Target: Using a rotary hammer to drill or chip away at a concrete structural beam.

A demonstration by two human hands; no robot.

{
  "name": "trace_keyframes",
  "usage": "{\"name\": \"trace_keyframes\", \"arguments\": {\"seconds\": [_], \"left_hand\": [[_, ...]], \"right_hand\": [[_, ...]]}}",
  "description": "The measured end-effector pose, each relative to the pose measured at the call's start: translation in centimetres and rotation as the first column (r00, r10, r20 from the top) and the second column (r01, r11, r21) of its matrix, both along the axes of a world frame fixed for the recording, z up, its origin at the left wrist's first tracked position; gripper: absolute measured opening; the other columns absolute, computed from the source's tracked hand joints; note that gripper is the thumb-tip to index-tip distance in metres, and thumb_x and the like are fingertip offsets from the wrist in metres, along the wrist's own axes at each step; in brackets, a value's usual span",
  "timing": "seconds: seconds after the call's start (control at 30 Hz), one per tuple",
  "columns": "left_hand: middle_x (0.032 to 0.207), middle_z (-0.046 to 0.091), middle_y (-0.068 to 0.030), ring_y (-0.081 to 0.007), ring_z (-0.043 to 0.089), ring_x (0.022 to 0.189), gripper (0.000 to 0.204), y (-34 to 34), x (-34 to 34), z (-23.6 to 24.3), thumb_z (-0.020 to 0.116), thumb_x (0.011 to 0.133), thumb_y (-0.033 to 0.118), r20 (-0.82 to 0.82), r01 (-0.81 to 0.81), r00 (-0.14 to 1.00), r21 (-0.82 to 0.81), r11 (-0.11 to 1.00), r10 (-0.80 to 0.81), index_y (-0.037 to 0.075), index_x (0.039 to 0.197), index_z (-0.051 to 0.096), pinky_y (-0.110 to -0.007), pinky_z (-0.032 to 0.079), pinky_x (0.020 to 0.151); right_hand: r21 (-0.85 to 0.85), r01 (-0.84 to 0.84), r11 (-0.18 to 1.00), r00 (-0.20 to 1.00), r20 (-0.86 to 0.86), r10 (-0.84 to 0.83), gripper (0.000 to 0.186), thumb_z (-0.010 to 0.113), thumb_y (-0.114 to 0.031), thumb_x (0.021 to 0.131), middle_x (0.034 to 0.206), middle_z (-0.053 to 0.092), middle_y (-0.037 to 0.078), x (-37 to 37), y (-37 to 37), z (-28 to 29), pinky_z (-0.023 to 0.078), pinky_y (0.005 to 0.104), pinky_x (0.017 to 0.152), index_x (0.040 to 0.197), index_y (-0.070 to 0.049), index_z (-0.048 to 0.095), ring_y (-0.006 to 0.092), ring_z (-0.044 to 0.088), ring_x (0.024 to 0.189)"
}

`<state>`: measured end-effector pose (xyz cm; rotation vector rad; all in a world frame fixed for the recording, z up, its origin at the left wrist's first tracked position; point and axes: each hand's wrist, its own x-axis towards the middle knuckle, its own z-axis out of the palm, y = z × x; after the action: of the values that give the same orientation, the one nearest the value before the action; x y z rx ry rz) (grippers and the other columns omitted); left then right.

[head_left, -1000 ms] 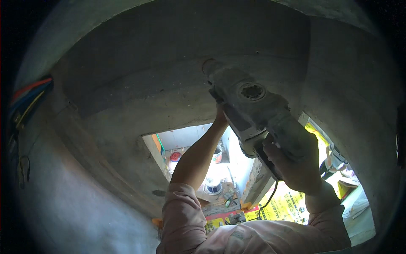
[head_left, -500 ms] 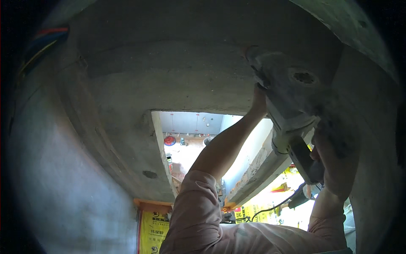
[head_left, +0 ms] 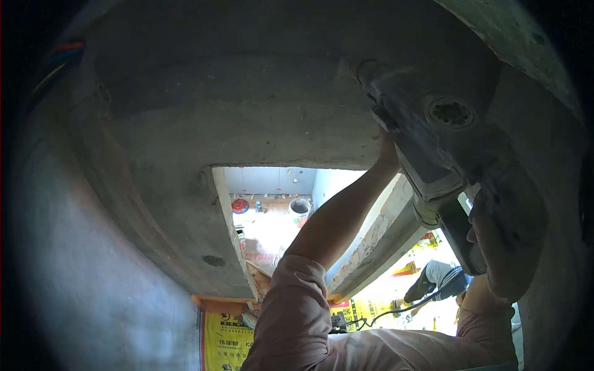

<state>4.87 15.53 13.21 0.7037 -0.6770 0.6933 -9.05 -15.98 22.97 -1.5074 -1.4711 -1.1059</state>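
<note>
A large, dust-covered power tool (head_left: 433, 164) is raised against the dark grey concrete surface (head_left: 247, 117) at the upper right. Its body is grey, with a round vented cap on the side and a pale collar before the rear handle. My right hand (head_left: 498, 232) is closed round that rear handle. My left arm reaches up to the front of the tool, where my left hand (head_left: 386, 131) grips it from behind; most of its fingers are hidden. Shadow and dust obscure the tool's front end, so what is fitted there cannot be made out.
Below the concrete, an opening shows a tiled room with a bucket (head_left: 300, 208) and a red round object (head_left: 240, 206). At lower right, a person (head_left: 439, 278) bends near yellow printed sheeting (head_left: 371, 307) and a black cable (head_left: 380, 315). Coloured wires (head_left: 65, 55) protrude at upper left.
My view has shifted slightly, and the tool with both hands sits a little further right and lower. The bucket and the bending person now show more fully.
</note>
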Motion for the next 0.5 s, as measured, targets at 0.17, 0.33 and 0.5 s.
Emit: {"name": "trace_keyframes", "arguments": {"seconds": [0.17, 0.33, 0.5], "left_hand": [[0.126, 0.056, -0.0101, -0.0243, 0.050, 0.118, 0.045, -0.4, 1.6, -0.7, 0.049, 0.098, 0.032, 0.028, 0.111, 0.993, -0.003, 0.994, -0.111, 0.007, 0.135, 0.047, -0.039, 0.041, 0.102], [0.127, 0.056, -0.0097, -0.0252, 0.048, 0.121, 0.047, 1.8, 2.3, 0.3, 0.047, 0.098, 0.036, 0.058, 0.192, 0.980, -0.014, 0.981, -0.191, 0.008, 0.136, 0.046, -0.039, 0.039, 0.104], [0.128, 0.055, -0.0093, -0.0260, 0.047, 0.123, 0.050, 3.0, 2.5, -0.5, 0.046, 0.098, 0.040, 0.087, 0.259, 0.963, -0.038, 0.965, -0.255, 0.008, 0.138, 0.045, -0.039, 0.038, 0.106]], "right_hand": [[-0.044, 0.011, 0.999, 1.000, 0.008, -0.010, 0.034, 0.079, -0.006, 0.077, 0.094, 0.071, 0.013, 0.0, 0.4, 0.8, 0.055, 0.0241, 0.055, 0.109, -0.001, 0.069, 0.0140, 0.067, 0.063], [-0.102, -0.031, 0.994, 0.994, 0.105, 0.042, 0.034, 0.078, -0.005, 0.077, 0.092, 0.071, 0.013, 0.4, 1.7, 2.0, 0.054, 0.0250, 0.053, 0.109, -0.002, 0.069, 0.0144, 0.066, 0.062], [-0.122, -0.068, 0.990, 0.975, 0.201, 0.091, 0.037, 0.078, -0.005, 0.077, 0.094, 0.069, 0.013, 0.8, 2.8, 1.9, 0.054, 0.0262, 0.057, 0.112, -0.003, 0.067, 0.0151, 0.066, 0.067]]}}
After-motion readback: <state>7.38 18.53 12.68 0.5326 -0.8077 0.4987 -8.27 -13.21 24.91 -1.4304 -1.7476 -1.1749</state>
